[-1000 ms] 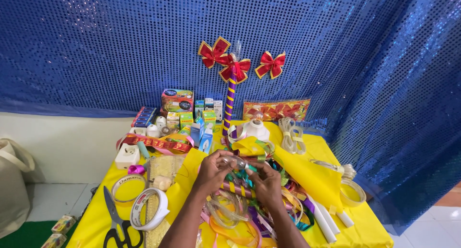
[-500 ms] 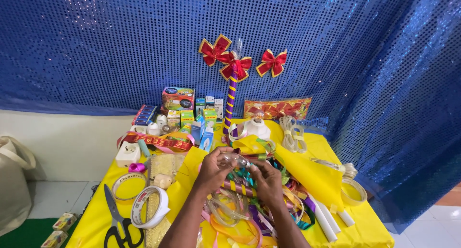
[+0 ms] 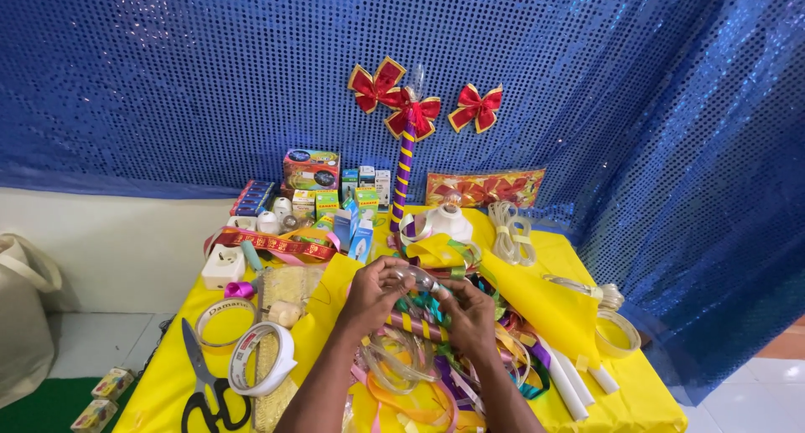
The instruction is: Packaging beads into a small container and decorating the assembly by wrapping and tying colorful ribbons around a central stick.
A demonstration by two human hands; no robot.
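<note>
My left hand (image 3: 375, 295) and my right hand (image 3: 466, 313) meet over the middle of a yellow-covered table (image 3: 176, 366). Between their fingers they hold a clear, shiny strip of ribbon or tape (image 3: 417, 279). Under the hands lies a tangle of coloured ribbons (image 3: 436, 349) in gold, green, purple and pink, with a striped gold-and-purple stick (image 3: 417, 326) just below my fingers. Both forearms come in from the bottom edge.
Black scissors (image 3: 205, 384) and two tape rolls (image 3: 262, 359) lie at the front left. Small boxes (image 3: 312, 170) and a white socket block (image 3: 223, 267) stand at the back left. A striped pole with red bows (image 3: 406, 140) rises before the blue sequin curtain (image 3: 168, 72). White rolled sheets (image 3: 570, 374) lie right.
My hands have stayed over the ribbon pile and shifted only slightly, working the clear strip between the fingers. Nothing else on the table has moved.
</note>
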